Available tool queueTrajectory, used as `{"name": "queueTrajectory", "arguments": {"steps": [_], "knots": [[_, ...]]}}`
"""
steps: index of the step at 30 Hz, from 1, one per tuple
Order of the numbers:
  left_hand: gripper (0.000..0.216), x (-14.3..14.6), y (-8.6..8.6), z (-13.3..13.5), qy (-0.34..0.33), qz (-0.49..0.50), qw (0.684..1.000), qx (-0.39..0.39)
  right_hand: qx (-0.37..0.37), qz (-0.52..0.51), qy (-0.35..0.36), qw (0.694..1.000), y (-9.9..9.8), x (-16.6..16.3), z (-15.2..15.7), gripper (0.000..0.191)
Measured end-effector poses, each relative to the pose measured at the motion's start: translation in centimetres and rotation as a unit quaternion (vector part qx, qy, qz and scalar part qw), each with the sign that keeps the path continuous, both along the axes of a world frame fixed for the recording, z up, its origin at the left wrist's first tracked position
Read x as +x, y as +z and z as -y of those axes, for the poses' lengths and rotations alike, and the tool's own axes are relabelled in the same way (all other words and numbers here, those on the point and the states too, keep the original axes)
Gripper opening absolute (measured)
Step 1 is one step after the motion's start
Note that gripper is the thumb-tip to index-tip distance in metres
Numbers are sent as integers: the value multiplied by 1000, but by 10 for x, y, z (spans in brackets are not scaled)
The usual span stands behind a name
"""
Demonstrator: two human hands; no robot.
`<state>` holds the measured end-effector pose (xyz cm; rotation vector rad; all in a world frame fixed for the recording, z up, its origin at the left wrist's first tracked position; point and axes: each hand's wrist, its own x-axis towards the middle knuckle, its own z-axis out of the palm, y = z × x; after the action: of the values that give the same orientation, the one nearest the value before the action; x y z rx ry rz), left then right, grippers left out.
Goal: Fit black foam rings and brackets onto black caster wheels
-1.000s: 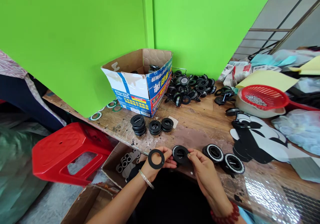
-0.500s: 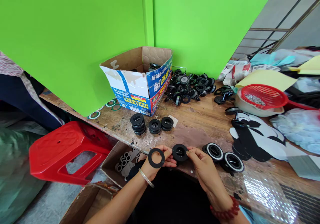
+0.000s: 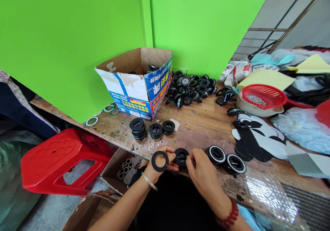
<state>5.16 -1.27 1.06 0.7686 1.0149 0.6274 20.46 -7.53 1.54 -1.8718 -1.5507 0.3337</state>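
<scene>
My left hand (image 3: pixel 168 157) grips the left side of a round black disc piece (image 3: pixel 182 156) with a bar across its recessed middle. A flat black ring (image 3: pixel 154 162) hangs over the back of the same hand near the wrist. My right hand (image 3: pixel 199 162) pinches the disc's right edge with thumb and fingertips. To the right stand two black round pieces with whitish ring faces, the nearer piece (image 3: pixel 235 164) beside the farther piece (image 3: pixel 216 154). Beyond my left hand are a taller stack of black discs (image 3: pixel 138 129) and two lower ones (image 3: pixel 156 130) (image 3: pixel 168 127).
An open carton (image 3: pixel 131 102) stands by the green wall, beside a heap of black wheel-like parts (image 3: pixel 190 88). A red basket (image 3: pixel 278 97) sits in a pale bowl at the right, near black-and-white cutouts (image 3: pixel 270 141). A red stool (image 3: pixel 56 155) is at the left.
My right fingers have shifted along the disc's edge and curled closer to it. The left hand still holds the disc, with the ring over it. The whole view has shifted slightly.
</scene>
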Motion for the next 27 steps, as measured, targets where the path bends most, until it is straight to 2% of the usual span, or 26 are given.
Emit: {"name": "queueTrajectory", "arguments": {"steps": [3, 6, 9, 12, 15, 18, 21, 23, 25, 27], "knots": [[36, 1, -1, -2, -11, 0, 1000, -2, -76, 54, 9, 996, 3, 7, -5, 24], [35, 0, -1, -2, -16, 6, 1000, -2, -143, 3, 8, 990, 1, 16, -18, 25], [37, -2, 0, -2, -22, 18, 1000, -1, -160, -27, 27, 986, 1, 16, -34, 22], [41, -4, 2, -2, -17, 35, 999, 0, -162, 6, 47, 986, 6, 10, -44, 19], [50, -5, 1, -2, -7, 38, 999, 3, -187, 14, 71, 980, 12, 5, -45, 27], [52, -2, -2, -1, -21, 8, 999, 29, -205, -28, 100, 973, 17, 4, -37, 41], [53, 3, -2, -1, -19, -15, 998, 53, -184, -101, 126, 970, 12, 6, -21, 73], [52, 2, 1, -4, -2, -27, 998, 63, -155, -154, 124, 968, 6, 11, -6, 86], [50, -4, 6, -10, 35, -38, 996, 76, -131, -197, 106, 966, 3, 19, 11, 87], [48, -15, 11, -19, 95, -47, 988, 108, -123, -216, 91, 964, 7, 30, 30, 77]]}}
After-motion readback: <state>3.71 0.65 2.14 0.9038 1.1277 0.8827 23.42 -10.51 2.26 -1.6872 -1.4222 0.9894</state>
